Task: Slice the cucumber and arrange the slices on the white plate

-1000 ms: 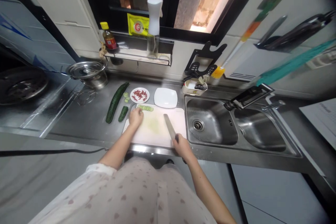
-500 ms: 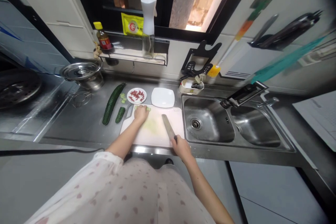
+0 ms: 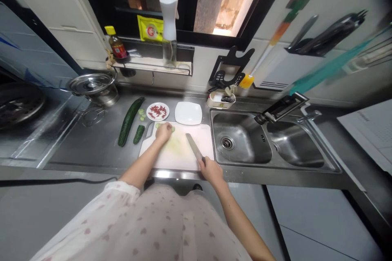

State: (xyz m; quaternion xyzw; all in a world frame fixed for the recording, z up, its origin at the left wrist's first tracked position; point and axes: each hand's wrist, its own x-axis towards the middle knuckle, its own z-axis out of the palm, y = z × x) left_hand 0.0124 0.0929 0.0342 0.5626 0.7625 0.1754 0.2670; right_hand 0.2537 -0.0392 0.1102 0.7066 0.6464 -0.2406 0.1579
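Observation:
My right hand point(image 3: 212, 170) is closed round the handle of a kitchen knife point(image 3: 194, 147), whose blade lies over the white cutting board point(image 3: 200, 136). At the board's far left, my left hand point(image 3: 163, 132) has its fingers bent and pressed together on pale green cucumber slices point(image 3: 173, 129); the hand covers part of them. Left of the board, a long whole cucumber point(image 3: 130, 121) and a short cucumber piece point(image 3: 139, 134) rest on the steel counter. A few loose slices point(image 3: 141, 112) sit beside them. Damp greenish marks show on the board.
Behind the board stand a plate of chopped red bits point(image 3: 157, 111) and a white plate point(image 3: 188, 113). A double sink point(image 3: 241, 130) with a black faucet point(image 3: 280, 108) is to the right. A lidded steel pot point(image 3: 94, 87) stands at the back left.
The view has shifted slightly, moving the scene a little left. My left fingers have changed position slightly at the slices. The knife stays nearly where it was in my right hand.

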